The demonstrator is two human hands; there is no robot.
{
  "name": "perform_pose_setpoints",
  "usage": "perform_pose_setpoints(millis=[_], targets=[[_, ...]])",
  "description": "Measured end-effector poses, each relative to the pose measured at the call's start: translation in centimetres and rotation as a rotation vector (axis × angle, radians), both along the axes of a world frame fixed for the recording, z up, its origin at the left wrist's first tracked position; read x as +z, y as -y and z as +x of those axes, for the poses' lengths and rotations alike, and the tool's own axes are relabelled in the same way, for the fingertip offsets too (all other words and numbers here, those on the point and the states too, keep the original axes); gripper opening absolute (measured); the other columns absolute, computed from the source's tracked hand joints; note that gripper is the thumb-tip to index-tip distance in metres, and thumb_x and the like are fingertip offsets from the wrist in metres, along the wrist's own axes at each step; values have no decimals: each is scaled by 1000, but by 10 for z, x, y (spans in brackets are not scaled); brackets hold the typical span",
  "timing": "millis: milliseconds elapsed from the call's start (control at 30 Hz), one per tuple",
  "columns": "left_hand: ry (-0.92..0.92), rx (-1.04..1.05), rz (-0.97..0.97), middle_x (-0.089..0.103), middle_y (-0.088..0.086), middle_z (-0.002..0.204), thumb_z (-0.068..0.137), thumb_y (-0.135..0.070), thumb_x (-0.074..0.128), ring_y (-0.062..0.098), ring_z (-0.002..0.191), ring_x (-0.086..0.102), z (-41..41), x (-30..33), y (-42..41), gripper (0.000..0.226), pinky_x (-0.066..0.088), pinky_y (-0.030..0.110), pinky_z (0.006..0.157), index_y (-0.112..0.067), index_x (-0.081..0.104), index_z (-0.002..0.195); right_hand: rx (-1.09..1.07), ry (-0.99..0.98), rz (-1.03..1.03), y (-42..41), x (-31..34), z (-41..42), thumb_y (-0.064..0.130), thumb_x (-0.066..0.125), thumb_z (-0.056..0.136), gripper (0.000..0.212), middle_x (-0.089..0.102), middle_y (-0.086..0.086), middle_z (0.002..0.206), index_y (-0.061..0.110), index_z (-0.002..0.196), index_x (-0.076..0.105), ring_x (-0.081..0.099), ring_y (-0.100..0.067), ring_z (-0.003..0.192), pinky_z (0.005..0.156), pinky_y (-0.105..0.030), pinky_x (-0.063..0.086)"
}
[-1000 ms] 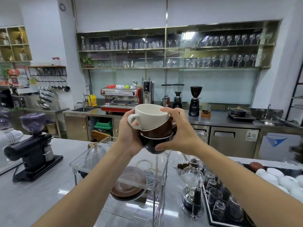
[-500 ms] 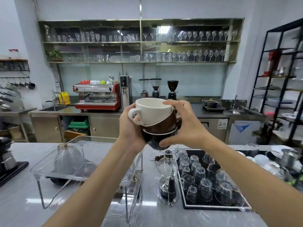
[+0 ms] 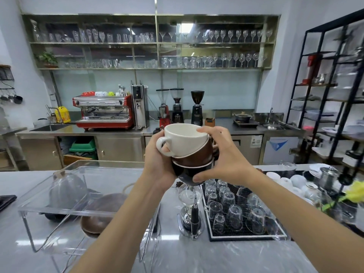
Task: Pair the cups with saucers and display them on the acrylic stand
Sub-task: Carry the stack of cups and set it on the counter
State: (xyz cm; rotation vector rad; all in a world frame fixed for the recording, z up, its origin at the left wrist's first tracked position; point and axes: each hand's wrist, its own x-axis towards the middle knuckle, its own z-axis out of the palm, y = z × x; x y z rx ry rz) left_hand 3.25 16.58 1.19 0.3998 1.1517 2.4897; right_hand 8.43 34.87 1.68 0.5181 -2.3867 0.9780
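Cups nested in a stack, held above the desk.
Your left hand [image 3: 157, 160] and right hand [image 3: 226, 160] clamp the cup stack [image 3: 189, 152] from both sides, likely to steady it. Below, the acrylic stand [image 3: 78, 196] covers what appear to be brown saucers [image 3: 102, 213] on the grey desk [image 3: 197, 257] of a café bar.

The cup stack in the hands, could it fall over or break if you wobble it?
Probably yes. The cup stack is three glossy cups nested loosely, and the white cup on top already sits tilted, so it could slide out. They look like ceramic, so likely hard, fairly heavy and breakable. The left hand and right hand both hold it, which helps steady it.
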Motion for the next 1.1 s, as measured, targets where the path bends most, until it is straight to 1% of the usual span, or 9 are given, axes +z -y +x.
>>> perform_pose_setpoints(millis=[67,233,333,500,567,700,833,1000,1100], targets=[[20,-8,-4,67,16,117,89,-48,50,33,107,60,1,-9,-2,56,49,43,91,-10,68,126,-2,13,4,-1,-9,1,29,98,43,108,29,13,132,43,133,40,47,-13,115,89,-1,39],[25,21,-16,51,29,144,88,-49,52,36,118,55,2,-34,-6,63,35,53,113,-7,60,135,-12,60,1,-3,-30,8,29,98,44,107,28,10,133,47,132,39,48,-16,116,98,-25,45],[43,60,-24,58,28,133,89,-47,50,35,115,56,3,-53,-8,62,41,51,107,-8,59,136,-28,82,13,-3,-45,13,31,98,43,108,26,11,133,48,132,38,47,-18,117,99,-26,45],[64,90,-12,66,19,107,93,-43,44,33,103,59,11,-87,-8,48,45,45,89,-10,71,114,-56,122,-1,-1,-79,17,37,96,41,108,24,12,136,52,130,37,41,-21,124,105,-40,47],[65,87,-28,67,20,107,91,-42,45,32,102,60,15,-97,-7,48,45,45,89,-8,71,113,-48,124,-18,1,-95,19,35,96,42,108,24,10,137,50,131,37,36,-17,129,107,-35,44],[103,98,-84,67,23,119,96,-37,39,34,109,61,20,-119,-6,53,43,48,100,-3,64,128,-39,141,-49,2,-122,22,35,97,42,107,22,13,137,50,130,37,29,-8,131,108,-18,34],[164,132,-99,65,22,123,88,-41,51,33,114,59,22,-143,-5,58,40,48,103,-3,63,130,-48,182,-62,3,-149,24,38,96,40,106,21,15,137,51,129,38,25,16,126,97,3,26],[295,158,-105,68,21,117,96,-40,43,33,110,61,29,-179,-3,50,41,48,101,-6,70,120,-49,260,-65,6,-186,28,40,95,39,107,20,13,140,46,131,40,31,-1,127,98,0,26],[352,146,-115,65,24,122,97,-41,42,34,114,59,34,-194,-1,55,39,48,107,-2,66,127,-35,291,-69,8,-205,30,41,94,39,107,18,12,142,48,131,39,27,13,126,98,1,25]])
